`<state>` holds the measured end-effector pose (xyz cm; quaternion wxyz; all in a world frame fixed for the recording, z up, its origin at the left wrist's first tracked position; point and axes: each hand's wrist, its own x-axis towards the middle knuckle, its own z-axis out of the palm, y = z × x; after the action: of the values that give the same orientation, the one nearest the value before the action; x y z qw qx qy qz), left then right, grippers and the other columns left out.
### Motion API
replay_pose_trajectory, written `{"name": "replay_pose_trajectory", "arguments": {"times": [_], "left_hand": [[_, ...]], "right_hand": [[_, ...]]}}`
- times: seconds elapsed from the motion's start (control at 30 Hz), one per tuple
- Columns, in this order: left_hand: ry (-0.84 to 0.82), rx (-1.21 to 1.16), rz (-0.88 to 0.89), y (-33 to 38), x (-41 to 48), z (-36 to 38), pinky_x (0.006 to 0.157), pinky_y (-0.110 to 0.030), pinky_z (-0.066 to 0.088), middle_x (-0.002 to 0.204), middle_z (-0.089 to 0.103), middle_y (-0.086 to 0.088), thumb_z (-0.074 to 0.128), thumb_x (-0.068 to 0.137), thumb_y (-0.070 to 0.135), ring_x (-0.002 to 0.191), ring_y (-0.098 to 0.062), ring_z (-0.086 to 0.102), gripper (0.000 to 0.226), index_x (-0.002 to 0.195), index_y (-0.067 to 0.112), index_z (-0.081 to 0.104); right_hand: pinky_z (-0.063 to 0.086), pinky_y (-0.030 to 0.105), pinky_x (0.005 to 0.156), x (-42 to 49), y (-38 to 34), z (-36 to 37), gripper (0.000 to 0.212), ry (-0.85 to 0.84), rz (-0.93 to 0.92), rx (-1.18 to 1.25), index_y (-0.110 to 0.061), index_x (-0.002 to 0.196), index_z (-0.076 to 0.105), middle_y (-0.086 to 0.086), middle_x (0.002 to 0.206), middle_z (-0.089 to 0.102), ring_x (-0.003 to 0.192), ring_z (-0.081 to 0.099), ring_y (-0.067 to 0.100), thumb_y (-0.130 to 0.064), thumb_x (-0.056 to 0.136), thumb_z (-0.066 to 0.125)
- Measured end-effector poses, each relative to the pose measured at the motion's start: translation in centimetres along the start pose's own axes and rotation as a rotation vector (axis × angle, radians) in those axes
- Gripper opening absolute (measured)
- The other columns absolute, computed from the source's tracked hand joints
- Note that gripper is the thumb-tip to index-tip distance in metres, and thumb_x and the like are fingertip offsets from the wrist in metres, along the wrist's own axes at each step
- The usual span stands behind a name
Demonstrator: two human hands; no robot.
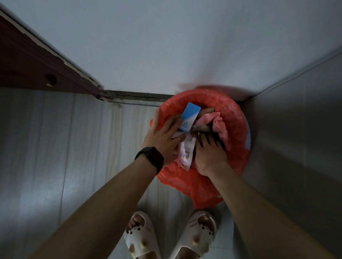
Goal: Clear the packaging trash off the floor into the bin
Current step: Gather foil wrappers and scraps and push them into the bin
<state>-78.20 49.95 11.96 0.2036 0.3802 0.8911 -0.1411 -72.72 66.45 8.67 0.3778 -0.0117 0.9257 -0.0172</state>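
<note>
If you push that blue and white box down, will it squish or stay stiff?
Probably stiff at first: the box sticks up out of the orange bag with flat sides and sharp edges. It looks like thin card, though, so it would likely fold under a hard push from the left hand.

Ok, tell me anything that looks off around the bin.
The bin looks overfull: a blue card sticks up past its rim. The red liner sags loose over the front. Paint is chipped on the door frame.

bin (231,110) boxed in by corner walls (305,116), floor (66,143) free left
</note>
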Motion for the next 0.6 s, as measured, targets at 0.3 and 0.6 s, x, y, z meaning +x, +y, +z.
{"name": "replay_pose_trajectory", "arguments": {"times": [0.3,0.6], "left_hand": [[-0.102,-0.203,-0.048,-0.3,-1.2,-3.8,0.115,-0.063,-0.002,0.160,0.015,-0.002,0.057,0.085,0.043,0.149,-0.026,0.005,0.066,0.146,0.035,0.035],[-0.208,-0.415,-0.199,-0.8,-4.9,-10.2,0.101,-0.044,0.037,0.131,0.050,-0.004,0.058,0.085,0.022,0.122,-0.026,0.046,0.051,0.135,0.023,0.047]], "right_hand": [[0.040,0.046,0.108,-3.8,1.4,-4.1,0.079,0.115,-0.052,0.253,-0.028,0.151,0.025,0.007,0.154,0.027,0.134,0.038,0.034,-0.043,0.082,0.060],[0.042,0.048,0.107,-11.3,1.9,-9.4,0.083,0.159,-0.058,0.359,-0.036,0.149,0.025,0.004,0.153,0.031,0.136,0.040,0.032,-0.041,0.078,0.068]]}}
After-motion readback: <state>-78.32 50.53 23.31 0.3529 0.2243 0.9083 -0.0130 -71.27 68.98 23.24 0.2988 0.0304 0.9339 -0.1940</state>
